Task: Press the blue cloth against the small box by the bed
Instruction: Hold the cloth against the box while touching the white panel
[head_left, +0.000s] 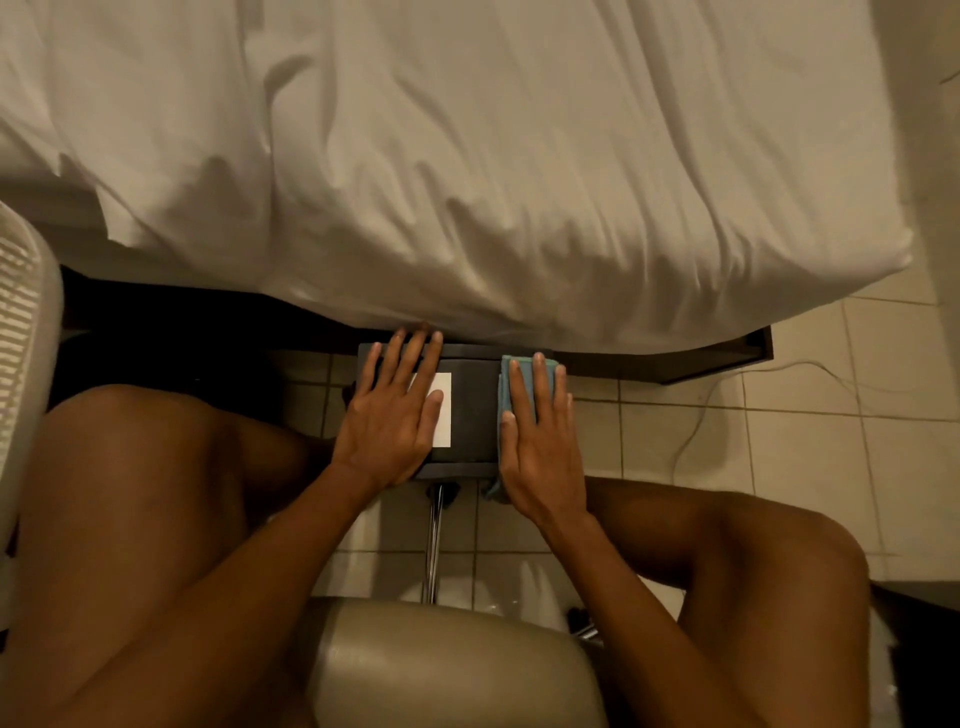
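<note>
A small dark box (471, 410) with a white label (442, 415) sits just in front of the bed's edge, between my knees. The blue cloth (521, 382) lies folded over the box's right side. My right hand (540, 441) rests flat on the cloth, fingers straight and pointing toward the bed, holding it against the box. My left hand (395, 415) lies flat on the left part of the box top, fingers spread, partly covering the label. Much of the cloth is hidden under my right hand.
The bed (467, 171) with a rumpled white sheet fills the upper view above a dark frame (717, 358). I sit on a chair seat (452, 670) with a metal post (434, 540). A white mesh chair back (21, 332) is at left. A thin cable (696, 421) runs over the tiled floor at right.
</note>
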